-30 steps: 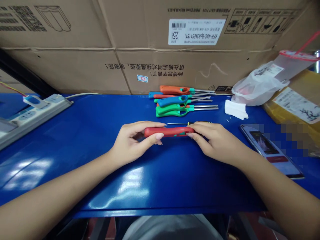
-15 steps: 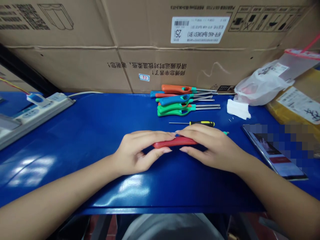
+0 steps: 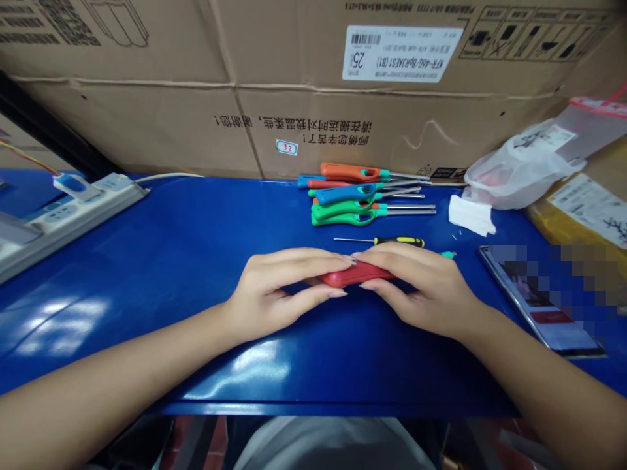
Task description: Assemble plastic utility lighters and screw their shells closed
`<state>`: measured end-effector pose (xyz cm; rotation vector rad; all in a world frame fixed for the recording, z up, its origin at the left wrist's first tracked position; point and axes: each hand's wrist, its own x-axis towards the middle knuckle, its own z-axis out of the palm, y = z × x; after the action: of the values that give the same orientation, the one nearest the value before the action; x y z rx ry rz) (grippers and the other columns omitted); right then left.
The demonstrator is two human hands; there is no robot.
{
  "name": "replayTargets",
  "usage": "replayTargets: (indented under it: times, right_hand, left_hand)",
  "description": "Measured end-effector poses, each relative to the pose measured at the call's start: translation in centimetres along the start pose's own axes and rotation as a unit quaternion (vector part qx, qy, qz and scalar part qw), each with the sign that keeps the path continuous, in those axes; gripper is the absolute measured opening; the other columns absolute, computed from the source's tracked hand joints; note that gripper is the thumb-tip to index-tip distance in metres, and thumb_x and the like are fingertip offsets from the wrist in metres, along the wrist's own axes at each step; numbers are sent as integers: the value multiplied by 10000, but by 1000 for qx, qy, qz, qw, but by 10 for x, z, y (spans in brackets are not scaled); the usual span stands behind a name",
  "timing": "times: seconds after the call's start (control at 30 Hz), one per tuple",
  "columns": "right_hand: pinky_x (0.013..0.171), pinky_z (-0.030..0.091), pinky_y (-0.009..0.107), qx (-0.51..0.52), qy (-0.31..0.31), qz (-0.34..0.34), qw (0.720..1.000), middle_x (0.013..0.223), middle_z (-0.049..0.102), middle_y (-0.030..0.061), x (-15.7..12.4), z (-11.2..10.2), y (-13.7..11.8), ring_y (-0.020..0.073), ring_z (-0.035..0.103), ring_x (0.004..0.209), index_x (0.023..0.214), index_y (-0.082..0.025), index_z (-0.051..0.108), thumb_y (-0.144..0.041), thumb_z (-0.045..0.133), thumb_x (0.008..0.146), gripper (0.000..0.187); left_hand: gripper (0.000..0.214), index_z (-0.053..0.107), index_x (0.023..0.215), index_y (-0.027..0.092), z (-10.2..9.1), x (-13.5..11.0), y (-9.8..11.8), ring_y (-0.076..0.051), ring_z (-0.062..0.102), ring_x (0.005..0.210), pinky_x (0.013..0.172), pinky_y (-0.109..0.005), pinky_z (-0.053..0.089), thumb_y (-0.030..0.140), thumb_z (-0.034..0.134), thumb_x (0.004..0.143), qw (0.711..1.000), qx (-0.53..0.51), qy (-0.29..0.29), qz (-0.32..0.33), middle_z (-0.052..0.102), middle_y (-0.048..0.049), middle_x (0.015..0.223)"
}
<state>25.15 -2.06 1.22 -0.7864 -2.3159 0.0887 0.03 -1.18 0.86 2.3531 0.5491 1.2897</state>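
Observation:
Both hands grip one red long-necked lighter (image 3: 349, 275) lying low over the blue table (image 3: 186, 261). My left hand (image 3: 274, 290) pinches its left end between thumb and fingers. My right hand (image 3: 416, 287) wraps over its right part, and a teal tip shows past the knuckles. Just behind the hands lies a small screwdriver (image 3: 386, 241) with a black and yellow handle. Farther back is a pile of several orange, blue and green lighters (image 3: 357, 196).
A big cardboard box (image 3: 313, 85) walls off the back. A power strip (image 3: 68, 205) sits at the left. At the right are folded white paper (image 3: 470, 215), a plastic bag (image 3: 519, 170), a yellow packet (image 3: 582, 209) and a phone (image 3: 539, 300).
The red lighter has slid right through my hands, so less of it shows. Both hands came nearer me, uncovering the screwdriver behind them.

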Motion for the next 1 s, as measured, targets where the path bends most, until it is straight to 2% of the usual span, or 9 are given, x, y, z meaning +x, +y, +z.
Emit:
replayTargets:
  times: [0.17, 0.33, 0.43, 0.53, 0.67, 0.77, 0.83, 0.93, 1.0]
  right_hand:
    - [927, 580, 275, -5, -13, -22, 1000, 1065, 782, 116, -1, 6, -4, 184, 741, 989, 1155, -109, 688, -221, 610, 1000, 207]
    - [885, 594, 268, 9, 35, -14, 999, 1026, 794, 77, -1, 12, -9, 173, 753, 927, 1129, -163, 685, -198, 627, 987, 157]
    - [863, 602, 266, 12, 41, -13, 999, 1003, 805, 52, -2, 12, -10, 170, 762, 897, 1121, -194, 694, -193, 631, 984, 151]
    - [870, 600, 259, 8, 36, -8, 999, 1016, 811, 52, -2, 11, -10, 170, 768, 913, 1134, -195, 711, -197, 640, 981, 168]
    - [887, 603, 276, 11, 9, 18, 1000, 1055, 809, 58, 1, 12, -9, 179, 768, 944, 1152, -200, 718, -247, 640, 991, 185]
    - [858, 615, 299, 19, -16, 42, 999, 1071, 810, 57, 1, 12, -7, 191, 771, 937, 1164, -217, 721, -293, 646, 991, 203]
    - [853, 618, 317, 12, -18, 66, 998, 1091, 809, 68, 0, 9, -3, 206, 772, 948, 1198, -215, 714, -314, 659, 981, 245]
    - [870, 612, 341, -10, -19, 106, 994, 1136, 793, 85, -2, 2, 3, 224, 763, 982, 1263, -206, 686, -312, 686, 952, 329]
    - [893, 599, 360, -19, -36, 121, 992, 1207, 767, 94, -2, -3, 7, 238, 747, 1036, 1314, -203, 655, -307, 705, 929, 403]
  left_hand:
    - [337, 716, 1267, 157, -1, -4, 3, -177, 727, 1174, 1084, -244, 551, 122, 715, 932, 999, 40, -16, 19, 741, -107, 1298]
    - [342, 707, 1278, 153, 0, -8, 4, -174, 723, 1184, 1070, -223, 557, 98, 690, 941, 997, 64, -9, 30, 732, -103, 1316]
    - [325, 702, 1273, 138, 0, -8, 5, -174, 722, 1186, 1048, -214, 567, 97, 668, 953, 996, 71, -15, 47, 725, -121, 1325]
    - [301, 705, 1250, 116, -1, -6, 5, -174, 727, 1173, 1059, -205, 552, 96, 663, 953, 995, 86, -11, 48, 736, -133, 1302]
    - [257, 727, 1181, 149, -1, -3, 5, -170, 759, 1057, 1010, -221, 575, 173, 731, 925, 996, 90, -10, 13, 791, -91, 1153]
    - [208, 749, 1124, 180, 1, -1, 4, -159, 768, 892, 859, -225, 620, 228, 743, 922, 997, 60, -6, -51, 804, -62, 1044]
    - [181, 755, 1079, 176, 3, 0, 3, -144, 758, 761, 742, -223, 629, 278, 732, 931, 989, 16, 22, -147, 803, -58, 988]
    - [264, 738, 1005, 151, 1, 5, -1, -132, 706, 568, 582, -220, 606, 393, 759, 901, 946, -79, 75, -305, 767, -27, 764]
    - [317, 728, 965, 139, -2, 9, -5, -130, 669, 499, 522, -219, 582, 436, 784, 871, 920, -121, 96, -360, 713, -2, 633]
